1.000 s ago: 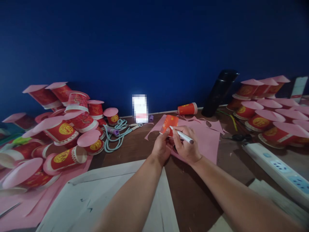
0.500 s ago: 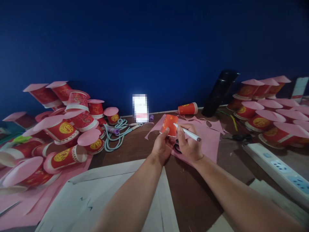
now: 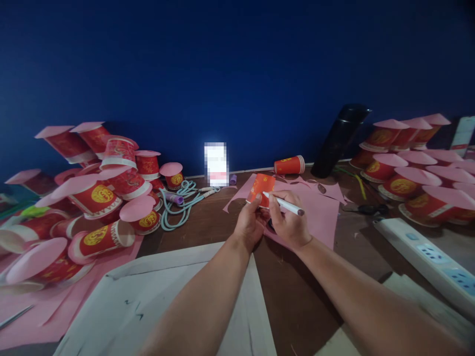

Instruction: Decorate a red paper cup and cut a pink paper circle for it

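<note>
My left hand (image 3: 250,220) is closed around a small orange-red paper cup (image 3: 262,185) with gold print and a pale rim low down, thumb on its front. In my right hand (image 3: 289,217) is a white marker pen (image 3: 289,203) with a dark end, its tip pointing left at the cup's front. I cannot tell if the tip touches the cup. Beneath both hands lies a pink paper sheet (image 3: 322,212) with cut-out edges. A dark looped thing, partly hidden by my right hand, rests on it. Behind, a stack of red paper cups (image 3: 288,165) lies on its side.
Red cups with pink paper discs (image 3: 94,193) are piled at left, more (image 3: 404,183) at right. A pale cable (image 3: 174,217), a lit phone screen (image 3: 216,164), a black flask (image 3: 336,143), and a power strip (image 3: 426,252) surround the hands. A white sheet (image 3: 156,306) lies in front.
The pen tip has shifted slightly left and down across the cup's front, with my right hand moving a little. My left hand keeps its hold on the cup.
</note>
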